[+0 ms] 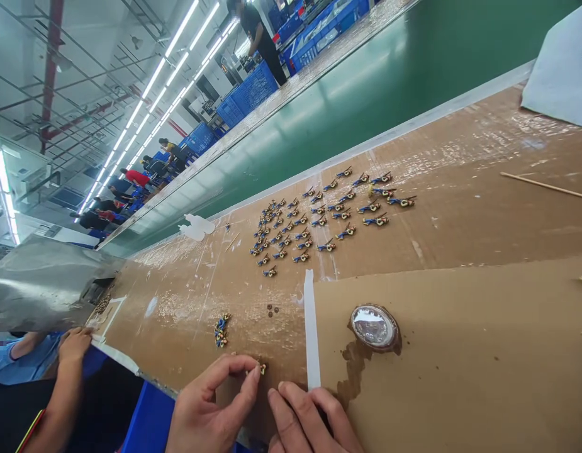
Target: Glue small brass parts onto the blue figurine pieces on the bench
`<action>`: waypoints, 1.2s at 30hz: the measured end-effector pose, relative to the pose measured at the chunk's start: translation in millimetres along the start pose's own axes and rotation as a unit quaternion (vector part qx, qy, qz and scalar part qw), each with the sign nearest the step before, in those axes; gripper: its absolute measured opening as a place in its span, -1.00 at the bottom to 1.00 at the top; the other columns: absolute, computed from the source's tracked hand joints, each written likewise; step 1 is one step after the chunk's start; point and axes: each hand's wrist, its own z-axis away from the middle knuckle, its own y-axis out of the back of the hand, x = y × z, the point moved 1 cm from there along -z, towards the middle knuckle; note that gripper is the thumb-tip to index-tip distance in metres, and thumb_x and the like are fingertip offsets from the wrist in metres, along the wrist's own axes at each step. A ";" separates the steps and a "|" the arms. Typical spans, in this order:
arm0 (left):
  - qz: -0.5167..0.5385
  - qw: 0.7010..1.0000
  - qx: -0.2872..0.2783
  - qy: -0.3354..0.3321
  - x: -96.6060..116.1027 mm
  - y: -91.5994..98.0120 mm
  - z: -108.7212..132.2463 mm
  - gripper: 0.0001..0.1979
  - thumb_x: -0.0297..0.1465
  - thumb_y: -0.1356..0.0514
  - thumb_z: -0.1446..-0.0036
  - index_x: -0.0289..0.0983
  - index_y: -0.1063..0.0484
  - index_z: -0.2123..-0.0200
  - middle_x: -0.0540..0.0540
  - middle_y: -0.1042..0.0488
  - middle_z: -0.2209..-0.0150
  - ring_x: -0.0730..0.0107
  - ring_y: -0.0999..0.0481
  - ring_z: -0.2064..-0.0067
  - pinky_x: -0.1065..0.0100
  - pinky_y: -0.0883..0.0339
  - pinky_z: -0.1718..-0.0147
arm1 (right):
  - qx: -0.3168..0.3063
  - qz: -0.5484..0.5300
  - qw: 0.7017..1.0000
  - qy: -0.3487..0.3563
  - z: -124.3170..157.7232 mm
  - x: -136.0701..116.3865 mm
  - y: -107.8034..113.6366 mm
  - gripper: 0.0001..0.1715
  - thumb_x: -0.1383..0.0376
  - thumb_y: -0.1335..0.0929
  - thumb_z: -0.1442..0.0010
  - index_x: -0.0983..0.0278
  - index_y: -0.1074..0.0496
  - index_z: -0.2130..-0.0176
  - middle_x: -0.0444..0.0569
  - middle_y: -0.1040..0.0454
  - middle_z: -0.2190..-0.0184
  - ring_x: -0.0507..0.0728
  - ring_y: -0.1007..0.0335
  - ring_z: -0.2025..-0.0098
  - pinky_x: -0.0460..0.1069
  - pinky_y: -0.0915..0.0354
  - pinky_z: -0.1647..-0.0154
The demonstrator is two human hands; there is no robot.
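Observation:
My left hand (215, 402) is at the bottom centre, thumb and forefinger pinched at a small painted figure (263, 369), mostly hidden by the fingertips. Just right of it, my right hand (309, 418) has its fingers bent down by the table edge; whatever is under them is hidden. Beyond my left hand sits a small pile of blue and yellow figures (221, 330). Several tiny brown round parts (272, 310) lie to the right of that pile. Farther back, many figures (302, 236) are laid out in loose rows on the brown table (177, 327).
A clear oval dish (375, 328) with dark liquid stains stands on cardboard (460, 352) at right. A thin stick (545, 186) lies farther right. The green conveyor (366, 100) runs behind. A co-worker's hand (75, 344) rests at the left edge.

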 end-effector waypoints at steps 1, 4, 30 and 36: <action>-0.001 1.000 0.000 0.000 -0.9 -0.3 0.0 -0.90 -0.33 -0.30 0.09 -0.21 -0.53 0.45 0.02 -0.57 0.45 0.42 -0.55 0.41 0.61 -0.41 0.42 | 0.002 0.001 1.000 -0.005 -0.3 -0.4 0.1 -0.65 0.51 -0.09 -0.11 0.35 -0.37 0.46 -0.07 -0.42 0.54 0.04 -0.36 0.49 -0.05 -0.25 0.36; -0.010 1.000 0.001 0.002 -3.8 -1.4 0.2 -0.89 -0.31 -0.30 0.09 -0.22 -0.53 0.45 0.01 -0.56 0.47 0.42 -0.55 0.41 0.60 -0.42 0.40 | -0.002 0.003 1.000 -0.013 -0.1 -1.6 -0.2 -0.65 0.51 -0.09 -0.10 0.34 -0.37 0.46 -0.06 -0.42 0.53 0.06 -0.36 0.48 -0.03 -0.24 0.37; -0.144 0.976 -0.038 -0.157 15.3 2.3 -10.3 -0.97 -0.37 -0.22 -0.04 -0.18 -0.46 0.42 0.11 -0.53 0.49 0.55 -0.54 0.47 0.64 -0.40 0.44 | -0.012 -0.027 0.997 0.069 -3.5 7.0 1.5 -0.64 0.54 -0.10 -0.11 0.37 -0.39 0.47 -0.04 -0.41 0.54 0.03 -0.35 0.50 -0.06 -0.29 0.35; -0.092 0.975 0.003 -0.201 10.1 13.6 -1.2 -0.95 -0.39 -0.23 -0.04 -0.18 -0.48 0.36 0.07 -0.57 0.43 0.45 -0.58 0.39 0.55 -0.46 0.32 | -0.049 -0.070 0.988 0.131 -16.9 10.3 6.7 -0.67 0.51 -0.12 -0.17 0.31 -0.34 0.49 -0.13 -0.40 0.54 -0.03 -0.36 0.47 -0.12 -0.32 0.24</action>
